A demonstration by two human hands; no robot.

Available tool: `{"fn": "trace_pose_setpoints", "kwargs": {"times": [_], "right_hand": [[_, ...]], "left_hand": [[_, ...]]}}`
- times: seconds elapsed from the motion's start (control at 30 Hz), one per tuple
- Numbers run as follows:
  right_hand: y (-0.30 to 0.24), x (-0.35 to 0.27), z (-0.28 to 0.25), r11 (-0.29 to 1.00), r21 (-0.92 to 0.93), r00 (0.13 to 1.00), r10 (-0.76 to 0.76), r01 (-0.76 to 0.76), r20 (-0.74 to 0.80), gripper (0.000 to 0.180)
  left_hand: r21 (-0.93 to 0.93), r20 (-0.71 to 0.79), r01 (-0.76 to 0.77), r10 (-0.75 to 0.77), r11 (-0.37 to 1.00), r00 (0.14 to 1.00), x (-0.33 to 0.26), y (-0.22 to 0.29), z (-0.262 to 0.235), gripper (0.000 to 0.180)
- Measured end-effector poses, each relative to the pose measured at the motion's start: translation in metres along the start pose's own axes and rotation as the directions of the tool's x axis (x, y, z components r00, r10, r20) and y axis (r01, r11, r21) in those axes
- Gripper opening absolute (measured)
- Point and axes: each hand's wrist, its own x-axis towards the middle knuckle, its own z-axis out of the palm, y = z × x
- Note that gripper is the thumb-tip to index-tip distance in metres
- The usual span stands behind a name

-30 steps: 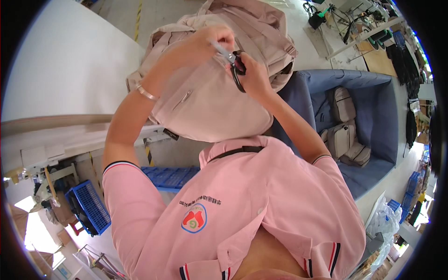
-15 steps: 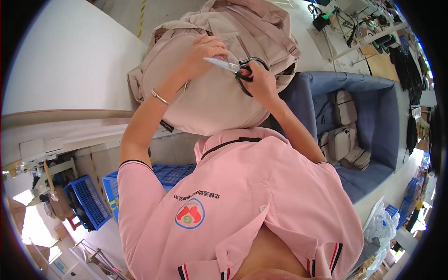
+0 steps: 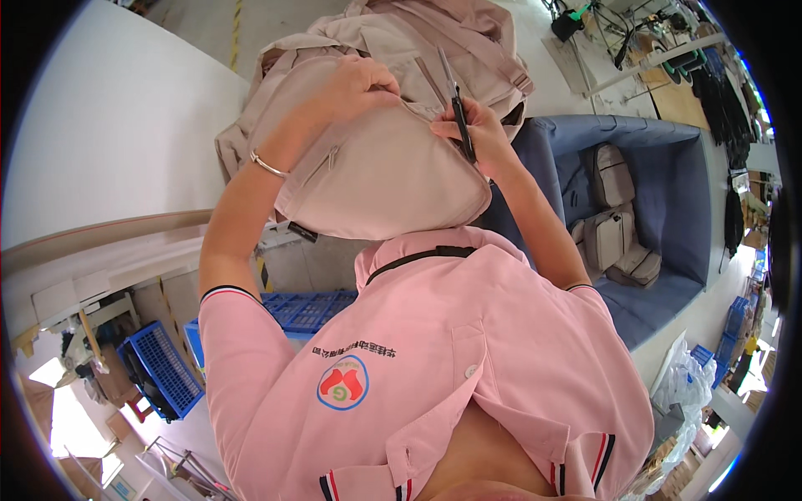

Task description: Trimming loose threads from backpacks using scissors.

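The bag [image 3: 376, 167] is made of matt beige cloth, smooth and lightly creased, with stitched seams. The scissors [image 3: 455, 104] have bright, glossy metal blades and black handles, seemingly plastic. A thin shiny metal bangle [image 3: 267, 164] is worn on the left wrist. The shirt [image 3: 418, 367] is of soft pink knitted cloth, matt. At the far left, the table [image 3: 109, 142] shows a smooth, matt white surface. The bin [image 3: 660, 209] on the right is lined with blue cloth. The crates [image 3: 159, 367] at near left are of blue latticed plastic.

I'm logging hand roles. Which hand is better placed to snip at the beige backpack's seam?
Right. The right hand holds the scissors at the beige backpack; the left hand grips its top.
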Motion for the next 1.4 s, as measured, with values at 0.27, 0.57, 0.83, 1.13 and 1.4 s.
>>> {"fn": "trace_pose_setpoints", "kwargs": {"times": [0.27, 0.57, 0.83, 1.13, 1.4], "right_hand": [[-0.021, -0.070, -0.015, 0.530, -0.844, 0.979, -0.203, 0.081, -0.034, 0.054], [-0.024, -0.085, -0.005, 0.132, -0.991, 0.985, -0.174, 0.013, -0.010, 0.079], [-0.020, -0.074, 0.007, 0.090, -0.995, 0.976, -0.215, 0.033, 0.013, 0.073], [-0.010, -0.077, -0.001, 0.084, -0.989, 0.947, -0.308, 0.121, 0.090, 0.056], [-0.023, -0.071, 0.014, -0.035, -0.992, 0.929, -0.348, 0.120, 0.125, 0.059]], "left_hand": [[-0.230, 0.073, 0.186, -0.173, 0.955, 0.982, -0.009, 0.006, -0.010, 0.022], [-0.387, 0.054, 0.106, -0.092, 0.916, 0.994, -0.007, 0.002, -0.005, 0.021], [-0.358, -0.008, 0.038, -0.043, 0.933, 0.999, -0.008, -0.002, -0.003, 0.022], [-0.391, 0.095, 0.178, -0.153, 0.903, 0.984, -0.010, 0.016, -0.018, 0.022], [-0.342, 0.110, 0.177, -0.147, 0.923, 0.983, -0.010, 0.016, -0.018, 0.021]]}}
